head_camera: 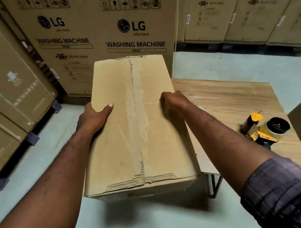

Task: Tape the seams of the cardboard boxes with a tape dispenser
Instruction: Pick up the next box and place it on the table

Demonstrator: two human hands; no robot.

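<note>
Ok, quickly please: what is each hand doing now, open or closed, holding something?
Left hand: grips the left edge of the cardboard box, thumb on top.
Right hand: curled over the box's right edge, gripping it.

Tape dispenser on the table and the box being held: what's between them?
In the head view, only the person's right forearm crosses that gap, above bare wooden table; nothing else separates the cardboard box from the tape dispenser.

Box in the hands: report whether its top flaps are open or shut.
Shut: on the cardboard box the top flaps lie flat and meet along the centre seam. Whether tape holds them, cannot tell.
</note>
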